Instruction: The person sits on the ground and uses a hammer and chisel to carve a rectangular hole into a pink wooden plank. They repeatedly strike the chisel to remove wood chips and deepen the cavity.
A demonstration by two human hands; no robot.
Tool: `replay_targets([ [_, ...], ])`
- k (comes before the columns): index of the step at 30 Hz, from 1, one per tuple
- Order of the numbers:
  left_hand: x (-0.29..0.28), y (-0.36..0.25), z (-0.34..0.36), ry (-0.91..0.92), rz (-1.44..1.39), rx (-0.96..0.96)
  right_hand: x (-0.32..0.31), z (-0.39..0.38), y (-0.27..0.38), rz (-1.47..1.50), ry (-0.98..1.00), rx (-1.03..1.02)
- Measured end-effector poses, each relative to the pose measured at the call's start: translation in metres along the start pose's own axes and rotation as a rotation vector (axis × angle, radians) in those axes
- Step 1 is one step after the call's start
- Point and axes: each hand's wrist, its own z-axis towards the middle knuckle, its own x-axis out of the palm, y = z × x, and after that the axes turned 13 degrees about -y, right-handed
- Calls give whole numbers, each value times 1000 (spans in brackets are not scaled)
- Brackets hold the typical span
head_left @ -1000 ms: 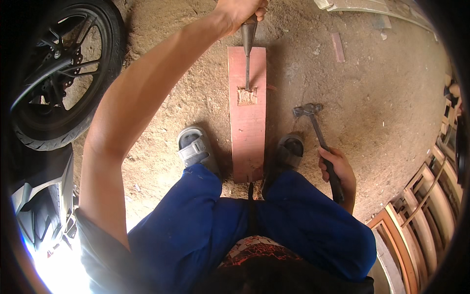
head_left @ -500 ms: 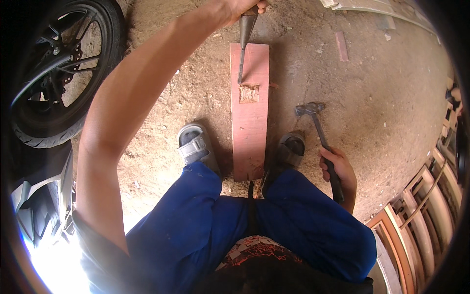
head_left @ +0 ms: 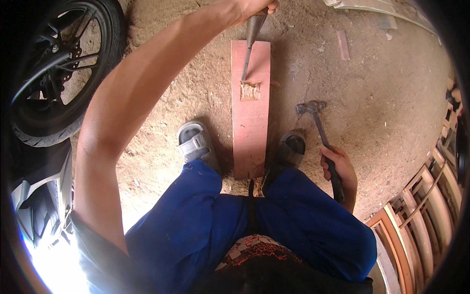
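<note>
Head view: my left hand [head_left: 254, 6] grips the chisel [head_left: 250, 39], its tip now drawn to the far edge of the notch [head_left: 250, 90] in the board [head_left: 251, 132]. Right hand [head_left: 338, 169] keeps the hammer [head_left: 320, 130] low, right of it.

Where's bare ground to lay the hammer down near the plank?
Bare dirt lies right of the plank, beyond the hammer held by the right hand, and left of it, up to the motorcycle wheel. Crowded: wooden frames lower right, sandals beside the plank.
</note>
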Motion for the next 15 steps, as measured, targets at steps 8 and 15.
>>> replay_targets([
  [8,3,2,-4,-3,-1,8,-2,3,-4,2,8,-2],
  [15,5,8,-2,-22,-28,93,-2,2,-3,0,-1,-3],
])
